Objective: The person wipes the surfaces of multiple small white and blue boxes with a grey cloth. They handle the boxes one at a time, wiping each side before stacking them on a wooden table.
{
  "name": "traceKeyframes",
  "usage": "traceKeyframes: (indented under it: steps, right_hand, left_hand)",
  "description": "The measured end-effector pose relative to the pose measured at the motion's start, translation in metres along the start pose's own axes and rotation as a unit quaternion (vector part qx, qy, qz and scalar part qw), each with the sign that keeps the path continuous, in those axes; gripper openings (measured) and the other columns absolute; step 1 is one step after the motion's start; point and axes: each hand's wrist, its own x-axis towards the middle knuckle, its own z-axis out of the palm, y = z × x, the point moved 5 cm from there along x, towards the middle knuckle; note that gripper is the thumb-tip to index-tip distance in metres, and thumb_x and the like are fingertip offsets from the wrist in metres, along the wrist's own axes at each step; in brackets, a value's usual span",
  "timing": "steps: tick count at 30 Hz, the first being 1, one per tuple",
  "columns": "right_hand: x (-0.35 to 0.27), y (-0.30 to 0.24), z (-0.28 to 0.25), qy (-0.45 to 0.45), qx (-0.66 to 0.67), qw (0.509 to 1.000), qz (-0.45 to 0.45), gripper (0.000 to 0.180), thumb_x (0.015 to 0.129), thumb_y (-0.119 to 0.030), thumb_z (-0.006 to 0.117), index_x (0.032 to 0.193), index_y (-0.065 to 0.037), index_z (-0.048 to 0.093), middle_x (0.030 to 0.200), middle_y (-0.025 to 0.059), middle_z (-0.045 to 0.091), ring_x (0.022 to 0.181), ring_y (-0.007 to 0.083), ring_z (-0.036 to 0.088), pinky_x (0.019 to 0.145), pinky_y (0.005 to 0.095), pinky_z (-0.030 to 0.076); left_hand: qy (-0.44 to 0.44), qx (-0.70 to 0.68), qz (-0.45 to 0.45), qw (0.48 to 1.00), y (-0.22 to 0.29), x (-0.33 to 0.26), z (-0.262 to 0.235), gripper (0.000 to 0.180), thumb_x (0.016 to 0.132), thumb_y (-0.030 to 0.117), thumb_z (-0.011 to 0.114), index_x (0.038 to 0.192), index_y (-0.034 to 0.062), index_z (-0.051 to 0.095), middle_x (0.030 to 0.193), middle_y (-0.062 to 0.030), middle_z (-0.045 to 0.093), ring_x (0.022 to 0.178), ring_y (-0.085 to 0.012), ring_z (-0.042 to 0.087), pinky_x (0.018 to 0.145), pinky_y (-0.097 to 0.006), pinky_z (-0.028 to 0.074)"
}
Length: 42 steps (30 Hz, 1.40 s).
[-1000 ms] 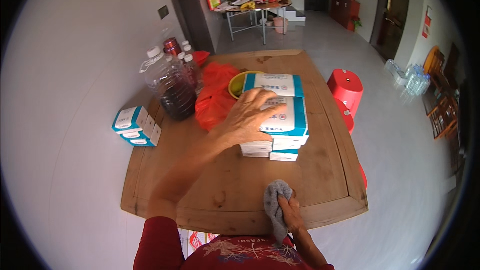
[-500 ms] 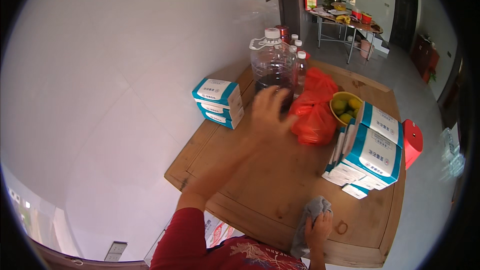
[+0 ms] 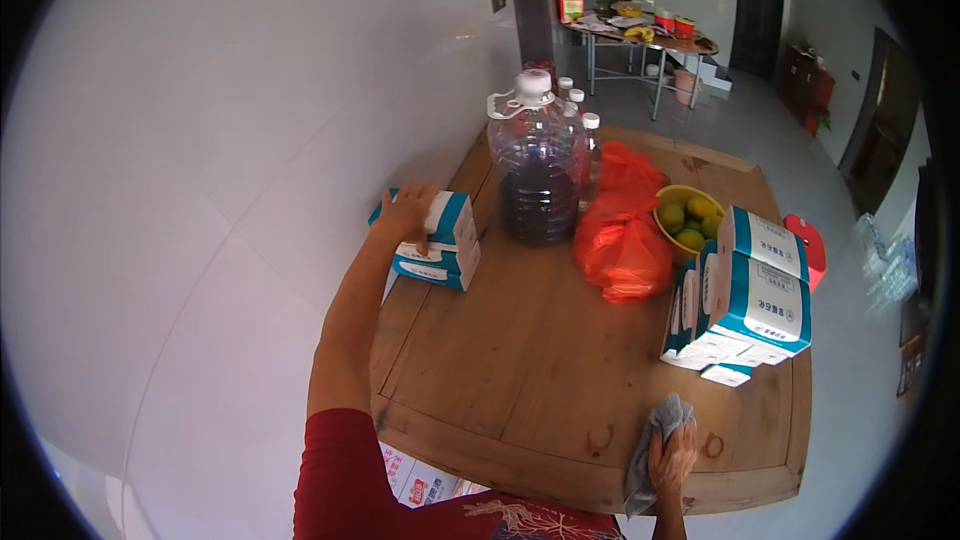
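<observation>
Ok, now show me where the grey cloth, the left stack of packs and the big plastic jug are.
Grey cloth (image 3: 642,465), head view: its left side.
Left stack of packs (image 3: 428,272), head view: its front, near the bottom.
Big plastic jug (image 3: 540,202), head view: its dark lower body.

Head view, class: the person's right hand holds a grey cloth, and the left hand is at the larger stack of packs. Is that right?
Not quite: the left hand is at the smaller stack of packs by the wall, not the larger stack, as the head view shows. The right hand does hold a grey cloth.
</observation>
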Motion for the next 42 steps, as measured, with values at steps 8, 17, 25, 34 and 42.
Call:
traceKeyframes:
  steps: [8,17,25,34,42]
  right_hand:
    - [-0.005,0.005,0.003,0.062,-0.063,0.994,0.062,0.036,0.078,-0.011,0.061,0.11,0.004,0.053,0.118,0.0295,0.046,0.106,0.0489,0.047,0.086,0.0513,0.042]
    - [-0.005,0.033,-0.006,0.197,0.258,0.908,0.263,0.031,0.083,-0.006,0.056,0.113,0.0,0.054,0.114,0.0164,0.056,0.104,0.0321,0.054,0.09,0.0381,0.043]
    - [0.014,0.015,-0.067,0.25,0.448,0.826,0.233,0.033,0.09,-0.007,0.054,0.123,-0.004,0.053,0.106,0.0047,0.06,0.095,0.0126,0.055,0.082,0.0267,0.046]
    - [0.028,-0.038,-0.027,0.13,-0.09,0.987,0.003,0.038,0.074,-0.007,0.06,0.112,-0.003,0.057,0.106,0.0134,0.054,0.102,0.0301,0.052,0.08,0.0427,0.04]
    - [0.028,-0.108,-0.003,0.043,-0.028,0.988,-0.143,0.039,0.076,-0.018,0.059,0.114,-0.011,0.057,0.099,0.0088,0.056,0.099,0.0245,0.054,0.079,0.0405,0.038]
  left_hand:
    - [0.162,-0.048,0.192,0.967,0.05,-0.043,-0.009,0.1,0.038,0.035,0.085,0.124,0.0078,0.043,0.115,-0.0126,0.052,0.116,-0.032,0.044,0.102,-0.052,0.028]
    - [0.148,-0.188,0.371,0.898,0.261,-0.199,0.039,0.092,0.047,0.044,0.08,0.122,0.0039,0.046,0.112,-0.0127,0.051,0.104,-0.0308,0.048,0.088,-0.045,0.034]
    - [0.075,-0.213,0.317,0.921,0.372,-0.243,0.055,0.098,0.05,0.038,0.079,0.131,0.0007,0.036,0.112,-0.0119,0.049,0.102,-0.0281,0.046,0.084,-0.043,0.034]
    - [-0.014,-0.353,0.281,0.892,0.3,-0.239,0.085,0.121,0.053,0.038,0.085,0.142,-0.0017,0.013,0.135,-0.0177,0.036,0.126,-0.0324,0.034,0.104,-0.045,0.028]
    - [-0.024,-0.658,0.268,0.703,0.298,-0.24,0.129,0.132,0.053,0.01,0.088,0.145,0.0088,-0.007,0.136,-0.015,0.034,0.122,-0.0279,0.041,0.102,-0.038,0.035]
